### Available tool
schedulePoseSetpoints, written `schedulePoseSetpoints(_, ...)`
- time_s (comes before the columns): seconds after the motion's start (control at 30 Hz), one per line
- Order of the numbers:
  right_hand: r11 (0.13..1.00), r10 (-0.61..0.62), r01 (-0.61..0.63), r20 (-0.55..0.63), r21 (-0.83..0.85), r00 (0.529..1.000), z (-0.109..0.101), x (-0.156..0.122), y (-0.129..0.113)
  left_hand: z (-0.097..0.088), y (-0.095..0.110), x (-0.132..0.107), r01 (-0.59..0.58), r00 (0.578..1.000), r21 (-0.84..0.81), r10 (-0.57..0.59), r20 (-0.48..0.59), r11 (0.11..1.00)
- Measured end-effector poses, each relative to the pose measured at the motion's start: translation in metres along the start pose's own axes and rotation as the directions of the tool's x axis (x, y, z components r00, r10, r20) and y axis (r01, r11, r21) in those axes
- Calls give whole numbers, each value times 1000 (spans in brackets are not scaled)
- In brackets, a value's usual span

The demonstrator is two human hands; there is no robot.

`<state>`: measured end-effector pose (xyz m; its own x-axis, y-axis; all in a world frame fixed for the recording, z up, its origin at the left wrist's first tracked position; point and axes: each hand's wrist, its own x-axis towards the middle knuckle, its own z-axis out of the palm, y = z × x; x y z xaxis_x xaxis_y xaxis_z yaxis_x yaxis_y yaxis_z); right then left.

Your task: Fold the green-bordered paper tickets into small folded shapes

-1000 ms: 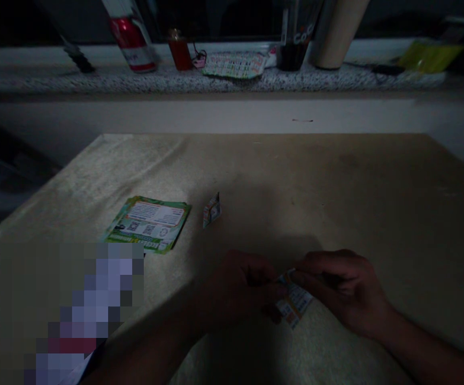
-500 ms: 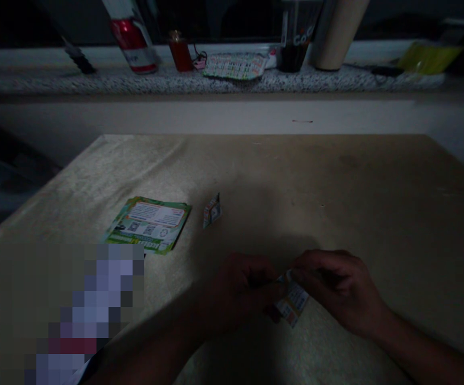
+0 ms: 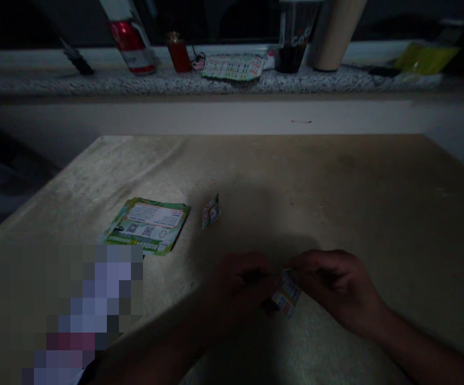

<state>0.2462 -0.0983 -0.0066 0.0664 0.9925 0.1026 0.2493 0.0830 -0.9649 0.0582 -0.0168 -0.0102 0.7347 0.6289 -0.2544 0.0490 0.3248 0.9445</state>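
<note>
Between my two hands is a small piece of printed paper (image 3: 286,301), folded, with its lower end hanging down. The fingers of my left hand (image 3: 243,286) pinch its left side. My right hand (image 3: 333,286) pinches its upper right part between thumb and forefinger. Beyond my left hand a small folded paper piece (image 3: 211,212) stands on the table by itself. Left of it lies a stack of green printed sheets (image 3: 150,224) with text and square codes. My fingers and the dim light hide part of the held paper.
The pale table (image 3: 376,182) reaches to a low wall. On the speckled sill (image 3: 95,83) stand a red bottle (image 3: 131,48), a small red jar (image 3: 179,55), a printed packet (image 3: 233,67), a dark cup (image 3: 294,45) and a beige tumbler (image 3: 339,35). Blurred blocks cover the lower left.
My hands have drawn slightly closer together on the paper, and less of it shows. Its lower end has shifted a little left and up. The other things stay in place.
</note>
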Motion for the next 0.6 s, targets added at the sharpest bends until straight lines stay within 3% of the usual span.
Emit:
schedulePoseSetpoints(0.13, 996, 24, -23, -9, 87, 1000, 0, 1, 0, -1, 1, -1, -22, 999, 20, 22, -39, 1000)
schedulePoseSetpoints(0.33, 983, 75, -67, -37, 173, 997, 0, 0, 2, -2, 5, -3, -135, 991, 238, 136, 12, 962)
schedulePoseSetpoints(0.6, 964, 110, -112, 20, 242, 994, -4, 1, 0, -6, 4, -3, -189, 980, 290, 201, -11, 938)
